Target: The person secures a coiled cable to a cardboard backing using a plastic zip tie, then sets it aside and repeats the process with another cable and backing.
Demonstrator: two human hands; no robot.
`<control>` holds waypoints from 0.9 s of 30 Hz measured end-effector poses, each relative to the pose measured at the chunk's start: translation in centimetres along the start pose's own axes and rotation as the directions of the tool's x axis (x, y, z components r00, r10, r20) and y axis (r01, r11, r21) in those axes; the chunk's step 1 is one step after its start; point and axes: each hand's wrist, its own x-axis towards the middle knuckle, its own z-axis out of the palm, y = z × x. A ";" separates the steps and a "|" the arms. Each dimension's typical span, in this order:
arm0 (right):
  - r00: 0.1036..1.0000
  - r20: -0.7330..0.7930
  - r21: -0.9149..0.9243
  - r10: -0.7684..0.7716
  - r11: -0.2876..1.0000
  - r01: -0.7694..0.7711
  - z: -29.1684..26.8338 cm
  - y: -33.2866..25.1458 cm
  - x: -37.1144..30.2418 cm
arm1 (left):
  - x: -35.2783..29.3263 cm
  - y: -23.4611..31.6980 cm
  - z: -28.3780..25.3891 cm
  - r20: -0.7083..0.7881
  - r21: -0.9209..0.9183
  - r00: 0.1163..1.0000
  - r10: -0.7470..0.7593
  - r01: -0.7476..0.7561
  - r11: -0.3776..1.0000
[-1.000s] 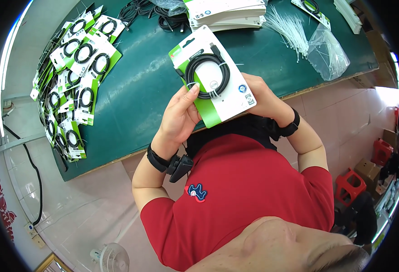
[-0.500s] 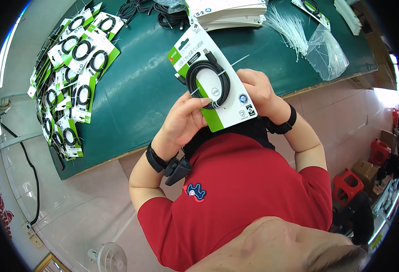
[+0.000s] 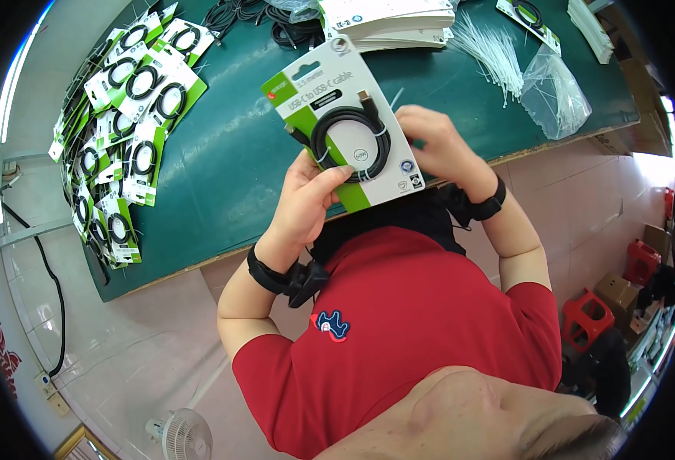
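Observation:
My left hand (image 3: 304, 192) grips the lower left edge of a white and green cardboard packaging card (image 3: 393, 182), its thumb pressing on the front. Tied to the card's face is a coiled black cable (image 3: 383, 148) with a plug at each side, bound by pale cable ties (image 3: 378, 132). At the card's right edge my right hand (image 3: 439, 146) is closed with its fingers curled. A thin pale strip (image 3: 397, 96) sticks up just above these fingers. What the right fingers pinch, if anything, is hidden.
Finished cable cards (image 3: 144, 80) lie heaped on the green table (image 3: 222, 153) at the left. Loose black cables (image 3: 291, 32) and a stack of blank-side cards (image 3: 399, 34) are at the back. Loose white cable ties (image 3: 487, 54) and a clear plastic bag (image 3: 556, 96) lie right.
The card has shifted slightly left and up and tilted a little. My right hand has drawn slightly away from its right edge, and its fingers have curled more. My left hand keeps its grip.

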 end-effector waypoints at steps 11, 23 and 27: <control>0.747 0.274 0.557 0.606 0.533 -0.637 -0.4 -3.4 1.8 | 0.7 -0.5 0.0 -0.007 0.099 0.997 -0.071 0.071 0.993; 0.993 -0.118 -0.406 -0.006 0.913 -0.043 0.2 -4.8 2.7 | 1.0 -0.9 -1.1 -0.090 0.287 0.993 0.077 -0.048 0.957; 0.995 0.050 -0.390 -0.091 0.915 0.104 0.8 -4.1 2.2 | 0.9 -1.6 -1.1 -0.068 0.294 0.989 0.128 -0.103 0.950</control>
